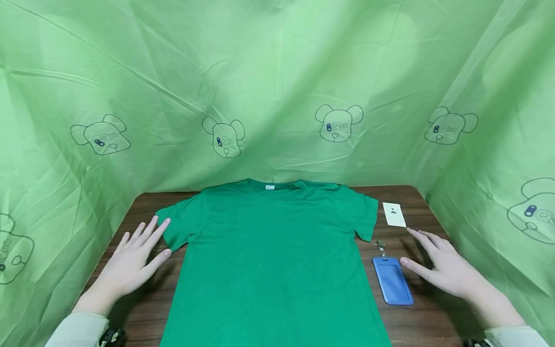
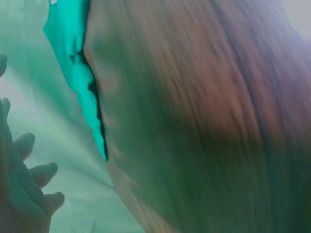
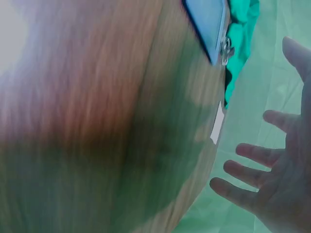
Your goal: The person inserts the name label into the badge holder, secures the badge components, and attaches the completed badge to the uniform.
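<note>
Blue badge holder (image 1: 392, 281) lies beside the green T-shirt (image 1: 273, 260), white card (image 1: 394, 215) outside it.

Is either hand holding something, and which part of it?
No, nothing is held. The left hand is just spread out by the shirt, the right hand by the badge holder.

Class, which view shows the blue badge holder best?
The head view: the blue badge holder appears whole, with its clip. The right wrist view crops it at the top; the left wrist view lacks it.
</note>
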`<action>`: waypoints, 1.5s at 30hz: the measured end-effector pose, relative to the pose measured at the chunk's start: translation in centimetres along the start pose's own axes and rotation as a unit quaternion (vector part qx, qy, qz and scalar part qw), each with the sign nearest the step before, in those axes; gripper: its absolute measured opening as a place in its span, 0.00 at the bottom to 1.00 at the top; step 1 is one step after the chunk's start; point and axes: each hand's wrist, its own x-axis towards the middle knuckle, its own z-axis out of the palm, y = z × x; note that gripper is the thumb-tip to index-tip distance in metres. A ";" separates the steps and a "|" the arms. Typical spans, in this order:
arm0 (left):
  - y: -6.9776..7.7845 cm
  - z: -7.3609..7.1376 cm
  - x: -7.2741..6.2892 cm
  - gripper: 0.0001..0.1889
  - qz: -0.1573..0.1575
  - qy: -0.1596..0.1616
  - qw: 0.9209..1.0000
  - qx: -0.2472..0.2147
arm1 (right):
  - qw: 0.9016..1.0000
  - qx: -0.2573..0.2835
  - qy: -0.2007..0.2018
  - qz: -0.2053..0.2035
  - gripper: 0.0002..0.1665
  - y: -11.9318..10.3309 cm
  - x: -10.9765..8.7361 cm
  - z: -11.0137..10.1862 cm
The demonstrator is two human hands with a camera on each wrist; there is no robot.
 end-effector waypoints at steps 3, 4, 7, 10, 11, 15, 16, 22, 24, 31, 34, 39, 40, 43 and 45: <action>0.6 0.1 0.3 0.43 -0.007 0.002 1.000 -0.022 | 1.000 -0.001 -0.007 0.008 0.51 -0.6 0.0 0.3; 0.9 0.1 0.5 0.43 -0.010 0.005 1.000 -0.027 | 1.000 -0.002 -0.010 0.011 0.50 -0.8 -0.1 0.5; 1.6 0.4 0.9 0.44 -0.008 0.021 0.999 -0.047 | 1.000 0.000 -0.016 0.017 0.48 -1.5 -0.1 0.8; 2.6 1.0 1.4 0.44 0.002 0.035 0.997 -0.075 | 0.999 0.009 -0.019 0.027 0.48 -2.1 -0.1 1.2; 3.1 1.2 1.5 0.44 0.006 0.035 0.996 -0.087 | 0.999 0.011 -0.019 0.027 0.48 -2.3 -0.1 1.4; 5.5 2.1 2.2 0.43 0.010 0.013 0.990 -0.138 | 0.999 0.011 -0.022 0.029 0.50 -2.8 -0.2 2.2; 6.2 2.3 2.4 0.43 0.009 0.006 0.989 -0.151 | 0.999 0.012 -0.022 0.027 0.51 -2.8 -0.2 2.4; 10.1 3.3 3.5 0.40 0.021 -0.004 0.975 -0.220 | 0.999 0.019 -0.032 0.028 0.50 -3.3 0.1 3.2; 11.3 3.8 4.1 0.39 0.030 -0.005 0.969 -0.243 | 0.998 0.018 -0.037 0.036 0.51 -3.5 0.2 3.4; 14.9 5.4 6.2 0.38 0.037 -0.034 0.953 -0.298 | 0.996 0.007 -0.061 0.068 0.61 -4.2 0.5 3.8; 16.3 5.9 7.1 0.38 0.035 -0.052 0.948 -0.312 | 0.995 0.006 -0.066 0.075 0.62 -4.2 0.6 3.8; 18.0 6.3 8.0 0.37 0.038 -0.071 0.937 -0.340 | 0.995 0.004 -0.066 0.071 0.60 -4.0 1.0 3.6; 18.3 6.3 8.2 0.37 0.039 -0.073 0.935 -0.345 | 0.995 0.003 -0.068 0.070 0.59 -4.0 1.1 3.5; 19.0 6.4 8.5 0.36 0.045 -0.076 0.933 -0.350 | 0.994 0.002 -0.080 0.073 0.59 -3.8 1.8 3.3; 19.4 6.4 8.6 0.36 0.049 -0.080 0.932 -0.349 | 0.992 0.006 -0.093 0.082 0.58 -3.8 2.2 3.1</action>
